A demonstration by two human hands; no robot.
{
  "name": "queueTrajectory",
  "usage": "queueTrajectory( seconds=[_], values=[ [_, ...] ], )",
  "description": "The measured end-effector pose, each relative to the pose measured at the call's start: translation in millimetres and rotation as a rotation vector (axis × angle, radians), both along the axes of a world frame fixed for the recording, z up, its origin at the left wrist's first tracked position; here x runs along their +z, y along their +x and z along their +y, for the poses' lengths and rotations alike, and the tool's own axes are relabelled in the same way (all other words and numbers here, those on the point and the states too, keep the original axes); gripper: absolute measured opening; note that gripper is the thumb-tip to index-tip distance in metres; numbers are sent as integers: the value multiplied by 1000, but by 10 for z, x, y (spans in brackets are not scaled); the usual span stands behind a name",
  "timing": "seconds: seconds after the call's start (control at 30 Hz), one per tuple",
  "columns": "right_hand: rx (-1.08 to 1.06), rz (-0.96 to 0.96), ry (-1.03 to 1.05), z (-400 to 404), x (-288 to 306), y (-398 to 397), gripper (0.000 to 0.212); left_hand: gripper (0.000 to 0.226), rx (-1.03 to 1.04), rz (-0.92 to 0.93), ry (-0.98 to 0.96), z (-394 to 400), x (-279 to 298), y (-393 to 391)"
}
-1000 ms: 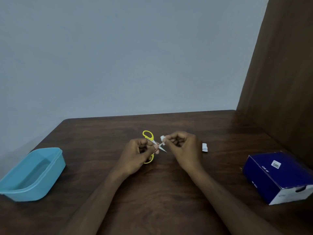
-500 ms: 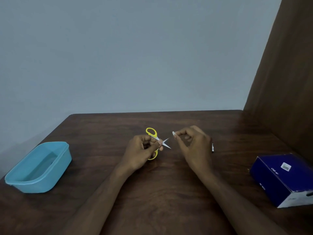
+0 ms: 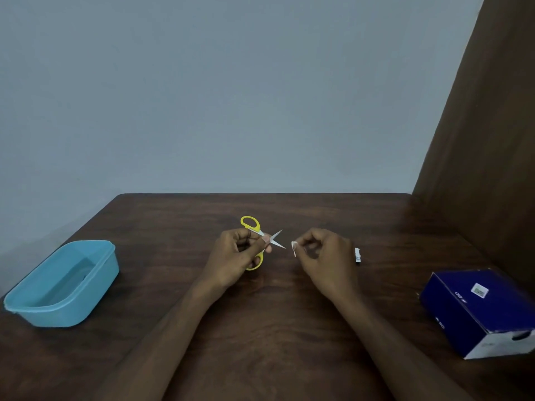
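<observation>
Head view: over the dark brown wooden table (image 3: 266,328), the left hand (image 3: 234,259) curls its fingers round small yellow-handled steel scissors (image 3: 260,232), blades parted, tips just beside a tiny white scrap (image 3: 294,248) pinched by the right hand (image 3: 324,256). Beyond it lies a small white printed packet (image 3: 357,255).

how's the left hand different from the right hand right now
The left hand grips yellow scissors, blades apart; the right hand pinches a small white scrap. The left hand's fingers curl round the scissors, while the right hand uses only its fingertips. Both are above the brown table with fingers curled, facing each other.
</observation>
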State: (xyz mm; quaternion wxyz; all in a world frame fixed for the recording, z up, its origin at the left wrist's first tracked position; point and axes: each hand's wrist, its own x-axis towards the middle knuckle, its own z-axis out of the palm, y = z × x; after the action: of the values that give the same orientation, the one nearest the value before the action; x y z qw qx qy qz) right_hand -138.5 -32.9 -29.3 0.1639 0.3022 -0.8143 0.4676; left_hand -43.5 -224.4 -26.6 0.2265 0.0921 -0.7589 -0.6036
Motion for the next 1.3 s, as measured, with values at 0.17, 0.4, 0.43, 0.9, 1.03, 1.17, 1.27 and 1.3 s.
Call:
queueTrajectory(
  seconds=[0.17, 0.4, 0.43, 0.9, 1.03, 1.17, 1.27, 1.3],
  values=[
    [268, -629, -448, -103, 63, 95, 14, 13, -39, 8, 31, 8, 5, 3],
    [268, -587, -428, -123, 53, 97, 11, 33, -55, 27, 34, 9, 22, 22],
    [248, -593, -438, -117, 46, 75, 11, 45, -48, 27, -10, 12, 13, 24],
    [12, -458, -542, -74, 12, -73, 14, 52, -122, -33, -178, 36, 30, 85],
    [-36, 44, -389, -18, 123, 33, 13, 28, -101, -25, -144, -3, 18, 53],
    [166, 174, -119, -129, 26, 176, 11, 8, -80, 0, -99, 3, 19, 53],
    [154, 134, -33, -175, -61, 102, 12, 10, -68, -14, -86, -3, 18, 46],
    [126, 142, -29, -163, -60, 66, 13, 9, -63, -22, -90, 3, 20, 45]
  ],
)
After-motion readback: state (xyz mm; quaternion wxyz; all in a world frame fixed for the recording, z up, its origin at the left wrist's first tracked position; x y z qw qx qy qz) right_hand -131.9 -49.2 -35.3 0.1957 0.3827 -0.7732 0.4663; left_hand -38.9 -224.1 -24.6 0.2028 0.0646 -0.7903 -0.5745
